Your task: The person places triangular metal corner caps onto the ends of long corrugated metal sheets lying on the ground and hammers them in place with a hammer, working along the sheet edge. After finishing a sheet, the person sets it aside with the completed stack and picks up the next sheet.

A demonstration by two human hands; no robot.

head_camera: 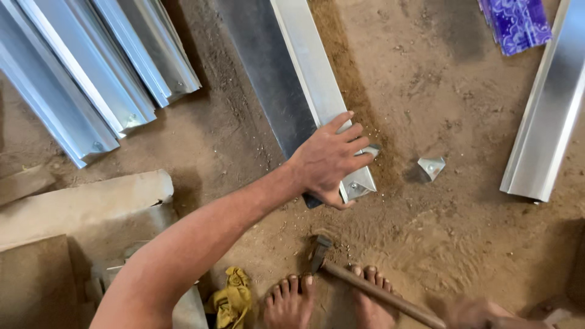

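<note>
The left hand (329, 159) lies palm-down, fingers spread, pressing on the near end of a long metal channel (304, 79) that runs toward 11 o'clock over the sandy ground (439, 231). At 5 o'clock the right hand (481, 315), blurred at the frame edge, is wrapped around the wooden handle of a hammer (359, 283) whose head rests by 2 bare feet (289, 304). A small metal corner piece (431, 167) lies at 3 o'clock of the channel end. Stacked channels (91, 79) lie at 10 o'clock.

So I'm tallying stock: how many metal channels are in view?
5: three stacked top left, one under the left hand at centre, one far right. More may lie beyond the frame.
</note>
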